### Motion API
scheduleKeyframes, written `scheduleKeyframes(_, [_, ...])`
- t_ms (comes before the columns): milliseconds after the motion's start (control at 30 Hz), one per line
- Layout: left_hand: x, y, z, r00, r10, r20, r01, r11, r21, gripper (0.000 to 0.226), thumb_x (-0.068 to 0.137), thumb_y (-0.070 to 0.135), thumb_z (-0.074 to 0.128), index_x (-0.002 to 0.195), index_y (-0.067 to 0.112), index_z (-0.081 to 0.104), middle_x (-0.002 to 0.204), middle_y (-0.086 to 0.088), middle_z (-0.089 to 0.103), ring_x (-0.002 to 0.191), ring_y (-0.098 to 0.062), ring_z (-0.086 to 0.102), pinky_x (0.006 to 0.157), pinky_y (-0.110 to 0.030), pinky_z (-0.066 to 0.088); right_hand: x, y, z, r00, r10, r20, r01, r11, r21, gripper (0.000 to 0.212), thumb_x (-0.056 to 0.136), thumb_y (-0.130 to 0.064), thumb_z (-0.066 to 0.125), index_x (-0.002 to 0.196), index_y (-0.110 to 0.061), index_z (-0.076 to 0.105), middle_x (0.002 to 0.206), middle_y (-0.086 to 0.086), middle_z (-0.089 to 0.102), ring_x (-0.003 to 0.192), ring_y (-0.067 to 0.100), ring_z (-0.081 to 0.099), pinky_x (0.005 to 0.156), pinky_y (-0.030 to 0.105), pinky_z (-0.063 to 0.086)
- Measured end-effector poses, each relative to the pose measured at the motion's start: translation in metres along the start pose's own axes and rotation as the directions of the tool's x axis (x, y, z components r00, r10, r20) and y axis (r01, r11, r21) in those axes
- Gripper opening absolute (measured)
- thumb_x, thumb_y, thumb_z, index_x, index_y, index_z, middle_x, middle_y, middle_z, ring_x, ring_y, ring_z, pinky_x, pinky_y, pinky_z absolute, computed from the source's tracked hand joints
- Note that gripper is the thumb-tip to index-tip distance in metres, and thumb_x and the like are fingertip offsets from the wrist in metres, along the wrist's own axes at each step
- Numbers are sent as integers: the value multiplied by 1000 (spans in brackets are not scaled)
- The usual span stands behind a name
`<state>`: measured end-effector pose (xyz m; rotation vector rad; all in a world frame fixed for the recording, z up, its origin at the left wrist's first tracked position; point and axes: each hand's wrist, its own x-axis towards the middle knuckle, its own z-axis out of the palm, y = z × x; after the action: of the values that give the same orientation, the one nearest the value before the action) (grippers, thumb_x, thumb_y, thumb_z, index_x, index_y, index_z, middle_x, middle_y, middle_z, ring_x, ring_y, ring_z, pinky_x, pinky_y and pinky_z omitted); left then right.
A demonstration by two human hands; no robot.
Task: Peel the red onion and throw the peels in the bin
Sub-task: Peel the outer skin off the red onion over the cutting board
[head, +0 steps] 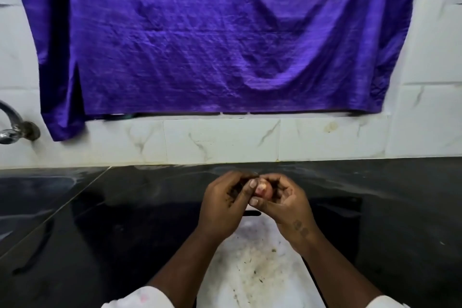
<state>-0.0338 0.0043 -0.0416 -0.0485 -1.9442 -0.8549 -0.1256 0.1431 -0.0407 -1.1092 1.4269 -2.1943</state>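
Grips the red onion [264, 189] in the curled fingers of the right hand [283, 204], above the far end of a speckled white board [250, 277] on the dark counter [125, 220]. Pinches its near side with the left hand [223, 205], perhaps at loose peel, too blurred to tell. Faces a purple cloth [212, 45] hung over white tiles [225, 142], with a tap [15, 125] at far left.

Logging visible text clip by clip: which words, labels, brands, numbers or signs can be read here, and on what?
None can be read.
The dark marks below the right hand: too blurred to tell whether they are writing.
On the purple cloth, wall tiles and red onion: no print shows.
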Motion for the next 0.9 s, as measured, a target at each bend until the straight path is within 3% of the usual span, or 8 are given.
scheduleKeyframes(100, [-4, 2, 4, 999, -51, -14, 50, 997, -61, 25, 101, 36, 61, 108, 17, 75, 100, 6, 77, 94, -16, 75, 78, -47, 63, -7, -2, -2, 1000, -14, 19, 14, 999, 41, 46, 66, 12, 80, 109, -4, 70, 100, 10, 80, 93, 23, 76, 74, 27, 61])
scheduleKeyframes(200, [-5, 4, 5, 996, -87, -16, 85, 992, -90, 23, 104, 36, 58, 106, 20, 72, 96, 4, 76, 91, -20, 75, 75, -51, 62, -10, -5, -2, 998, -22, 65, 17, 997, 75, 46, 79, 14, 73, 122, -1, 68, 114, 16, 77, 104, 28, 75, 82, 30, 60])
scheduleKeyframes(267, [-4, 6, 6, 998, -61, -12, 61, 997, -39, 24, 106, 37, 53, 106, 20, 70, 97, 6, 73, 91, -19, 73, 74, -51, 61, -10, -5, -2, 998, -23, 65, 19, 998, 65, 42, 84, 10, 71, 123, -3, 68, 115, 15, 77, 106, 28, 75, 81, 30, 60])
scheduleKeyframes(400, [-5, 12, 4, 998, 55, -6, -55, 997, 48, 29, 107, 31, 48, 116, 17, 72, 113, 7, 67, 105, -13, 67, 83, -36, 59, -10, -3, -3, 1000, 8, 24, -8, 1000, 19, 41, 84, -14, 75, 124, -9, 68, 116, 17, 75, 105, 33, 74, 76, 34, 60])
scheduleKeyframes(500, [-7, 12, 2, 995, 99, 20, -100, 994, 49, 28, 103, 28, 56, 117, 14, 75, 118, 4, 69, 110, -14, 67, 87, -36, 59, -11, -3, -3, 999, 43, 17, -44, 996, 77, 51, 79, -23, 77, 127, -9, 66, 120, 18, 72, 104, 35, 74, 77, 41, 62])
scheduleKeyframes(600, [-9, 10, 2, 995, 95, -17, -94, 994, 53, 23, 98, 24, 65, 113, 11, 78, 116, 2, 70, 109, -16, 69, 85, -38, 61, -12, -5, -1, 999, 42, 0, -42, 998, 52, 59, 73, -37, 86, 123, -11, 69, 116, 17, 74, 101, 33, 76, 75, 38, 62])
scheduleKeyframes(733, [-5, 12, 2, 996, -15, -82, 14, 1000, -17, 6, 93, 4, 76, 97, 9, 77, 101, 3, 71, 96, -17, 70, 78, -34, 60, -10, -1, -3, 999, 41, 34, -43, 997, 64, 51, 84, -15, 79, 133, -12, 64, 124, 13, 73, 113, 32, 71, 82, 33, 58])
scheduleKeyframes(900, [-2, 19, -1, 992, -101, -79, 96, 993, -61, 14, 90, -4, 76, 87, 9, 72, 90, 1, 69, 85, -11, 67, 72, -15, 52, -9, 2, -6, 995, 50, 81, -53, 998, 38, 52, 87, -3, 75, 136, -11, 60, 127, 14, 72, 117, 31, 69, 84, 34, 59])
